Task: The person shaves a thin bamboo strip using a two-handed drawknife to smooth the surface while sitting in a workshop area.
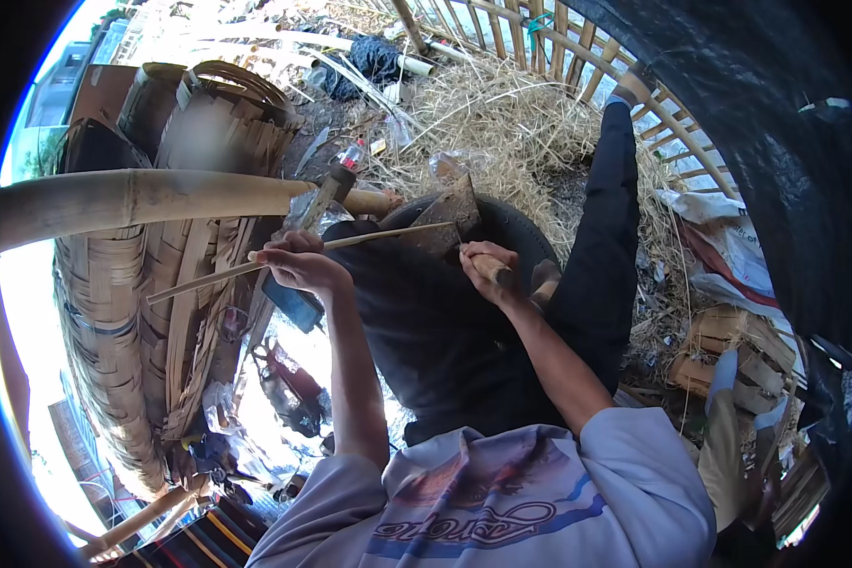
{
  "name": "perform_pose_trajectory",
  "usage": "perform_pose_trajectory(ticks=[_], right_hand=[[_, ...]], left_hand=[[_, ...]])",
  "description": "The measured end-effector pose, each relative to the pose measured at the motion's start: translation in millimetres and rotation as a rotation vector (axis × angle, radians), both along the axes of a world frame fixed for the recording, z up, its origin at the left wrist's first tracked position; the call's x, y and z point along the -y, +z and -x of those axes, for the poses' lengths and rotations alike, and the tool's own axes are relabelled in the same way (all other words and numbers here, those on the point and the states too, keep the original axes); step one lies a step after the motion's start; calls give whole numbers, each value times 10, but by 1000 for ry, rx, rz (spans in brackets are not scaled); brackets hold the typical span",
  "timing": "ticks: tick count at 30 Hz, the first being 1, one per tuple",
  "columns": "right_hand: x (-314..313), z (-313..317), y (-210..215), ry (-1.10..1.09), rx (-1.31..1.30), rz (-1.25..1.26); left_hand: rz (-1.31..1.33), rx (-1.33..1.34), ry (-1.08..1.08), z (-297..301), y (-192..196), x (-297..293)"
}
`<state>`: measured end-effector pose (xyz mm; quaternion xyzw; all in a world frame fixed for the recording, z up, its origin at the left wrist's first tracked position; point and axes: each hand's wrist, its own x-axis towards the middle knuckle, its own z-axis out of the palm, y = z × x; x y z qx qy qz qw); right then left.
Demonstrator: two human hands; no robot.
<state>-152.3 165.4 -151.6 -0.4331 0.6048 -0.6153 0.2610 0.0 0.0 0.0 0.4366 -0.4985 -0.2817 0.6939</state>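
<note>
My left hand (305,262) is closed around a long, thin bamboo stick (199,281), held at a slant. The stick's far end reaches right, to just in front of a brown, flat, angular piece (457,204). My right hand (488,269) grips the thick wooden handle (493,271) of a knife near that end. Little of the knife's blade can be made out against the brown piece. Under and behind both hands are my legs in dark trousers (445,331). A black round rim, like a tyre (525,227), curves behind the brown piece.
A thick bamboo pole (114,196) crosses on the left, in front of rolled woven bamboo mats (114,341). Dry straw (502,114) covers the ground ahead. A bamboo fence (559,43) and black sheeting (786,161) stand at the right, near a white sack (729,251) and wooden pieces (734,355).
</note>
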Motion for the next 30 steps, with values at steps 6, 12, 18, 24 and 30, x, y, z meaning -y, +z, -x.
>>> perform_pose_trajectory(ticks=[6, 12, 18, 24, 30], right_hand=[[-232, -11, 376, -54, 173, 24], [4, 35, 302, -97, 143, 109], [-36, 27, 126, -55, 115, 67], [-95, -3, 218, -45, 154, 33], [12, -9, 330, -112, 139, 175]], left_hand=[[-46, 19, 41, -47, 3, -191], [-45, 29, 49, 25, 18, -42], [-39, 12, 28, 9, 16, -23], [35, 101, 172, 30, -15, -8], [4, 96, 158, 31, 44, -33]])
